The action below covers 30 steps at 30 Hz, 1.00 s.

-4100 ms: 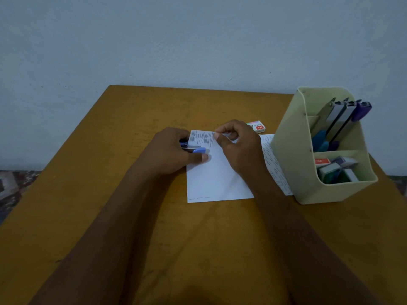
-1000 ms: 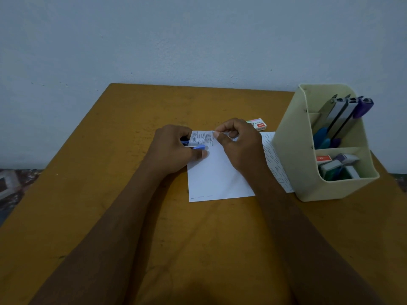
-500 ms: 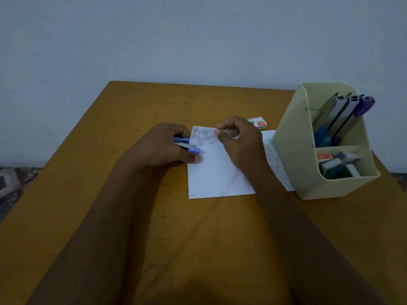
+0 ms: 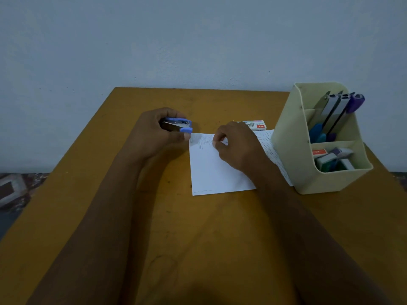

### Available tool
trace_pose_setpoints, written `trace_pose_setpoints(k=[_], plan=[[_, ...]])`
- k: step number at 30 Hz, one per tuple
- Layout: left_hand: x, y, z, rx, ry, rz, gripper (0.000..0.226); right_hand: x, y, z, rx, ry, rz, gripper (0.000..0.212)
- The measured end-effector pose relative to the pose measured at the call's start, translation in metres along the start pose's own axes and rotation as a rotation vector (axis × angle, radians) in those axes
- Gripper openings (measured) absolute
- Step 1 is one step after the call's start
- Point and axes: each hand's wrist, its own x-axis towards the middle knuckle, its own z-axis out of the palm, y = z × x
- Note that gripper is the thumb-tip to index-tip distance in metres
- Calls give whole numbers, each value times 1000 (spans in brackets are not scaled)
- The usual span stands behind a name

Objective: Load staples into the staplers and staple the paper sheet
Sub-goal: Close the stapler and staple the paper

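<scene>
In the head view, the left hand (image 4: 154, 133) was curled round the blue stapler (image 4: 177, 125), holding it just clear of the far left corner of the paper sheet (image 4: 211, 172). The right hand (image 4: 237, 148) pinched the sheet's folded top edge against the wooden table (image 4: 110, 194). To staple well, the stapler's mouth should probably slide fully over that edge, with the fold kept flat, before squeezing. Half a second earlier the stapler had been at that corner; it had since drawn away to the left.
</scene>
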Motion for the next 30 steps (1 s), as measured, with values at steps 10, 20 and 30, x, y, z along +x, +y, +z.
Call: trace_pose_setpoints(k=[10, 20, 30], plan=[[-14, 47, 13, -33, -57, 90, 30, -28, -8, -52, -39, -69, 72, 15], [-21, 141, 42, 28, -44, 375, 27, -71, 4, -161, 4, 171, 137, 18], [4, 179, 89, 251, -97, 493, 31, -78, 48, -178, 126, 305, 259, 16]])
